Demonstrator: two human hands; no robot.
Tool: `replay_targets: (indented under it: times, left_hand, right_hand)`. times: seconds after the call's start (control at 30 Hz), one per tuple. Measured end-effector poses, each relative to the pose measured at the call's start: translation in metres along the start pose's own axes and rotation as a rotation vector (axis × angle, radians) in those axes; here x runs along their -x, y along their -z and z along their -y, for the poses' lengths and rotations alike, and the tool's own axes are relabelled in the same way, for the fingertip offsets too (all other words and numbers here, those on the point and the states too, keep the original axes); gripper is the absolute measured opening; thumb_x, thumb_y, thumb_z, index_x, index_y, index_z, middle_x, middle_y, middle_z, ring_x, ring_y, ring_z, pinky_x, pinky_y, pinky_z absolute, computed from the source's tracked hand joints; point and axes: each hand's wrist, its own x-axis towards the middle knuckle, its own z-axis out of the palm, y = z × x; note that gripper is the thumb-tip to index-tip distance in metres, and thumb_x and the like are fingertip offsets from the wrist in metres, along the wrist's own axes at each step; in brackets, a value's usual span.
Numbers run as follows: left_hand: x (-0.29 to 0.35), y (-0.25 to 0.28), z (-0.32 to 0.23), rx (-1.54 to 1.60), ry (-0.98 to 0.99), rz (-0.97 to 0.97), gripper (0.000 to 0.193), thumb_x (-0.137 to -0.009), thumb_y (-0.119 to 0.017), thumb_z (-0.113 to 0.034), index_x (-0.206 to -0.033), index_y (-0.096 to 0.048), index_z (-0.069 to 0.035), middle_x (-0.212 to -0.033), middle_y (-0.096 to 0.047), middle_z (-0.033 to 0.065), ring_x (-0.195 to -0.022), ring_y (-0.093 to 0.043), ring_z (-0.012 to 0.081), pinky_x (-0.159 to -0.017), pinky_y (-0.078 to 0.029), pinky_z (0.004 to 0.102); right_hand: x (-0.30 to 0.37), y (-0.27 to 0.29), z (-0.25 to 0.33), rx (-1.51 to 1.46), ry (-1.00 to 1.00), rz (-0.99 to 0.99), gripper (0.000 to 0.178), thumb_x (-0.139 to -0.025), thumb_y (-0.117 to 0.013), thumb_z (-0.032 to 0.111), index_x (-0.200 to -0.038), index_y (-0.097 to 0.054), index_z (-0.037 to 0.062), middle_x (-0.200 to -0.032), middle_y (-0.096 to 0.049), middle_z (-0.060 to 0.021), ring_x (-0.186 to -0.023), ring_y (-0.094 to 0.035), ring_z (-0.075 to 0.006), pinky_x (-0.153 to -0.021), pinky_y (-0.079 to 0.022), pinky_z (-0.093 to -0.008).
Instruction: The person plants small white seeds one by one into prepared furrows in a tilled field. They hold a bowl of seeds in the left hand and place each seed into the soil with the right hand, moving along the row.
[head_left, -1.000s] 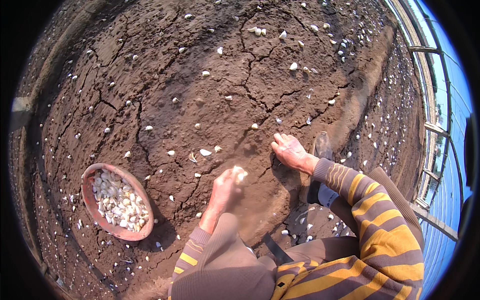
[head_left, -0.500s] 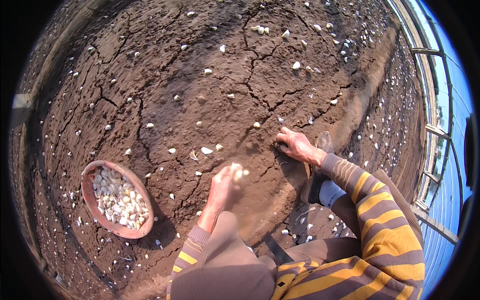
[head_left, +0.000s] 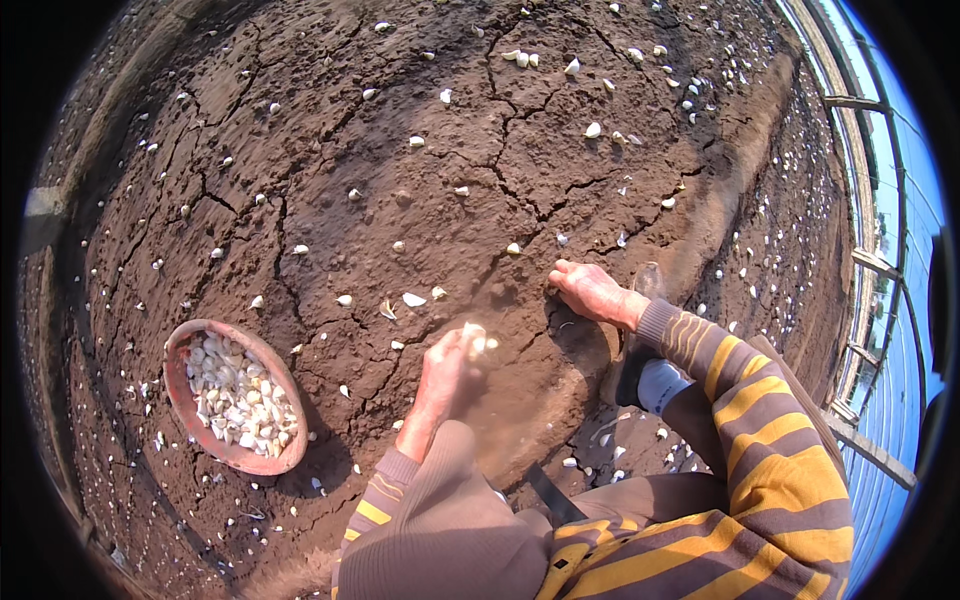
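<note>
Pale garlic cloves [head_left: 478, 342] show at the fingers of my left hand [head_left: 440, 372], which is closed around them above the brown soil, in front of my knee. My right hand [head_left: 598, 294] is bent down at the ground, its fingers drawn together with the tips against the soil. Whatever those fingertips hold, if anything, is hidden. Single cloves lie between and beyond my hands, among them a white clove [head_left: 414, 299] and another clove [head_left: 513, 248]. To the left, an oval reddish bowl [head_left: 292, 455] full of garlic cloves [head_left: 240, 395] rests tilted on the soil.
Cracked brown soil [head_left: 330, 240] spreads all around, dotted with scattered cloves. Beside my right wrist is my shoe [head_left: 630, 370] with a white sock [head_left: 661, 386]. A ridge of earth [head_left: 735, 190] runs along the right, and a fence of poles [head_left: 870, 260] stands beyond it.
My right hand has shifted slightly left, and its fingers have drawn closer together. The left hand stays almost in place with its cloves.
</note>
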Motion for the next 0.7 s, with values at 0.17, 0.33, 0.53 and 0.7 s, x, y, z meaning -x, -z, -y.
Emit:
replay_targets:
  times: [0.17,0.33,0.53,0.7]
  left_hand:
    - [-0.001,0.000,0.004,0.033,-0.007,0.000,0.033,-0.100,-0.055,-0.034,-0.116,-0.064,-0.008,-0.098,-0.067,-0.0001,-0.082,-0.060,0.0067,-0.065,-0.048,0.0212]
    - [-0.001,-0.004,0.005,0.025,-0.005,0.036,0.034,-0.100,-0.056,-0.035,-0.118,-0.063,-0.008,-0.097,-0.063,-0.0035,-0.082,-0.057,0.0046,-0.067,-0.048,0.0222]
    - [0.005,-0.008,0.002,0.051,-0.036,0.081,0.031,-0.100,-0.054,-0.031,-0.115,-0.064,-0.006,-0.097,-0.065,-0.0006,-0.080,-0.057,0.0057,-0.064,-0.047,0.0213]
    - [0.011,0.006,0.008,0.254,0.006,0.116,0.028,-0.098,-0.055,-0.031,-0.109,-0.065,-0.007,-0.103,-0.067,0.0032,-0.085,-0.060,0.0098,-0.067,-0.048,0.0251]
  right_hand:
    - [-0.005,-0.005,0.004,0.115,-0.005,0.032,0.007,-0.078,-0.059,0.005,-0.084,-0.056,0.0027,-0.083,-0.055,-0.0162,-0.080,-0.060,-0.0353,-0.065,-0.049,-0.0417]
    - [-0.015,-0.022,0.018,0.403,-0.024,0.107,0.008,-0.075,-0.061,0.008,-0.082,-0.060,0.0044,-0.087,-0.057,-0.0126,-0.084,-0.062,-0.0293,-0.068,-0.052,-0.0387]
    - [-0.007,0.019,0.002,0.022,-0.160,0.178,0.015,-0.075,-0.065,0.013,-0.084,-0.059,0.0032,-0.085,-0.060,-0.0184,-0.092,-0.063,-0.0348,-0.074,-0.052,-0.0441]
    - [-0.017,0.228,0.029,-0.022,-0.080,0.140,0.018,-0.085,-0.064,0.015,-0.093,-0.062,-0.0021,-0.085,-0.064,-0.0180,-0.081,-0.064,-0.0345,-0.073,-0.051,-0.0423]
